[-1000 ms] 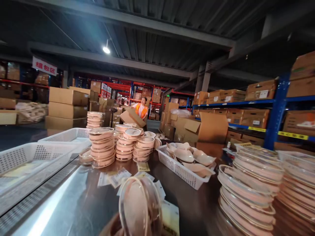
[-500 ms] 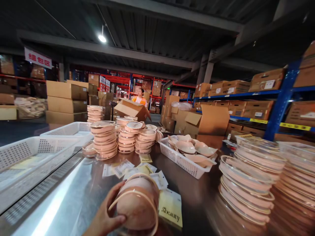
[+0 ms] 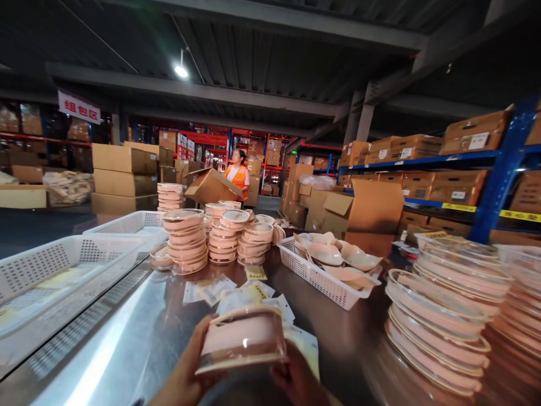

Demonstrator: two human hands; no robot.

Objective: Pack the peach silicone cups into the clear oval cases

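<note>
A round, clear-sided case (image 3: pixel 243 335) with pink inside and cream rims is held up over the near part of the table, its side facing me. My left hand (image 3: pixel 192 361) grips it at the left edge, thumb and fingers around the rim. At its lower right, my right hand (image 3: pixel 296 372) is closed on the edge, dark and slightly blurred. Below and behind the case lie several cards or printed packets (image 3: pixel 253 293), partly covered by it. The bottom of the case is hidden.
Several stacks of similar cases stand ahead (image 3: pixel 186 242) and to the right (image 3: pixel 439 332). A white basket (image 3: pixel 323 282) holds pink pouch-like pieces. White crates (image 3: pixel 105 265) line the left. Beyond are cartons (image 3: pixel 124 183), blue shelving (image 3: pixel 502 169) and a person in an orange vest (image 3: pixel 239 177).
My right hand has come into view and taken hold of the case's right side. The case has been turned so its side faces me. The view has shifted slightly left.
</note>
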